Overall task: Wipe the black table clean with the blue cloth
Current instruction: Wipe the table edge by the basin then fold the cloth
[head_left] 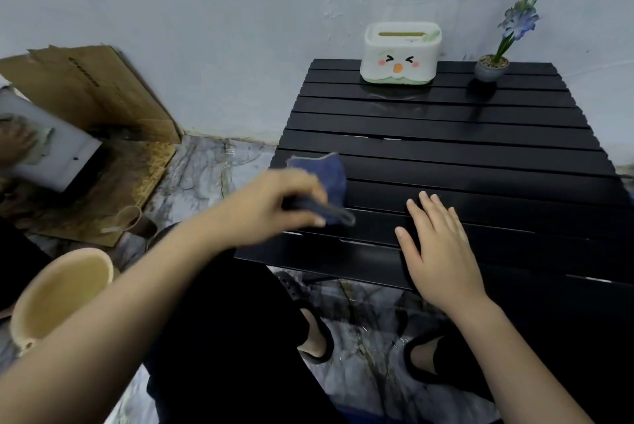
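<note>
We see a black worktop (480, 156) made of long flat slats with thin gaps between them. It looks smooth and a bit shiny. Our left hand (274, 199) pinches the blue cloth (326, 176) at the near left corner of the worktop. The cloth looks soft and fuzzy, and it is bunched up. We cannot tell if it touches the slats, because the hand and cloth are blurred. Our right hand (439, 245) lies flat on the near slats with straight fingers, just beside the cloth. At the far edge stands a rounded white box (399, 53) with a little face. Near it sits a small round pot (489, 67) with a purple flower. On the marbled floor to the left is a tan bucket (58, 296).
</note>
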A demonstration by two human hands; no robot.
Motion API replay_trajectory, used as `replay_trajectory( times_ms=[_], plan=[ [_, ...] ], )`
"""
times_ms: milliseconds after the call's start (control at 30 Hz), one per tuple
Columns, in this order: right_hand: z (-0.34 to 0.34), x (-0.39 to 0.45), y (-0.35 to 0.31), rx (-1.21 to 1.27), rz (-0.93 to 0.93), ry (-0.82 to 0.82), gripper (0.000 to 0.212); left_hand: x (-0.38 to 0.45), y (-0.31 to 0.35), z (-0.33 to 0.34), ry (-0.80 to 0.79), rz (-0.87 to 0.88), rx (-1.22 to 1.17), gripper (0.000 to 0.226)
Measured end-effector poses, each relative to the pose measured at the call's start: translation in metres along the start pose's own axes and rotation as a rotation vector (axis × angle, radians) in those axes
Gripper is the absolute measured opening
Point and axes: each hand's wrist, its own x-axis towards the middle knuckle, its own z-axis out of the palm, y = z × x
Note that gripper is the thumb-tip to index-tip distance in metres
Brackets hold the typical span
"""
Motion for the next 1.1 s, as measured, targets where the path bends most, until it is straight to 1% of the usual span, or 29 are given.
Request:
replay_trajectory(
  times_ms=[100,167,233,300,367,467,533,600,667,700,767,800,833,867,933,1000,1100],
  plan=[
    [0.000,0.000,0.000,0.001,0.000,-0.001,0.057,-0.025,-0.008,0.033,-0.138,-0.067,-0.157,0.016],
    [0.000,0.000,0.001,0.001,-0.002,-0.003,0.057,-0.028,-0.010,0.037,-0.164,-0.080,-0.233,0.014],
    [0.000,0.000,0.001,0.002,-0.003,-0.004,0.057,-0.017,-0.012,0.030,-0.155,-0.076,-0.280,0.014],
    [0.000,0.000,0.000,0.004,0.000,-0.005,0.057,0.002,-0.021,0.017,-0.112,-0.106,-0.328,0.016],
    [-0.001,-0.001,0.000,0.006,0.003,-0.007,0.057,0.025,-0.038,0.007,-0.028,-0.172,-0.350,0.022],
    [-0.002,-0.001,-0.001,0.010,0.010,-0.011,0.057,0.048,-0.072,0.003,0.086,-0.364,-0.257,0.038],
    [-0.003,-0.001,-0.001,0.012,0.008,-0.011,0.057,0.049,-0.089,0.006,0.104,-0.514,-0.241,0.055],
    [-0.003,-0.001,-0.002,0.012,0.005,-0.009,0.057,0.041,-0.097,0.010,0.138,-0.590,-0.279,0.065],
    [-0.003,-0.001,-0.001,0.007,0.003,-0.009,0.058,0.026,-0.095,0.014,0.260,-0.623,-0.295,0.069],
    [-0.003,-0.001,-0.001,0.005,0.002,-0.009,0.058,0.017,-0.092,0.016,0.362,-0.640,-0.249,0.066],
    [-0.002,-0.001,0.000,0.005,0.004,-0.007,0.058,-0.002,-0.081,0.021,0.561,-0.728,-0.043,0.046],
    [-0.002,-0.001,0.000,0.004,0.004,-0.006,0.058,-0.011,-0.072,0.024,0.596,-0.779,0.013,0.043],
    [-0.001,0.000,0.000,0.002,0.003,-0.005,0.057,-0.018,-0.063,0.030,0.578,-0.816,0.015,0.051],
    [-0.001,0.000,0.000,-0.001,0.002,-0.004,0.057,-0.022,-0.053,0.037,0.528,-0.845,0.001,0.056],
    [-0.001,0.000,0.000,0.000,0.000,-0.001,0.057,-0.024,-0.033,0.053,0.452,-0.899,0.052,0.055],
    [-0.002,0.000,0.000,-0.002,-0.002,0.000,0.057,-0.025,-0.024,0.063,0.442,-0.897,0.101,0.044],
    [-0.002,-0.001,0.000,-0.008,-0.005,-0.002,0.057,-0.028,-0.024,0.058,0.478,-0.871,-0.005,0.016]
  ],
)
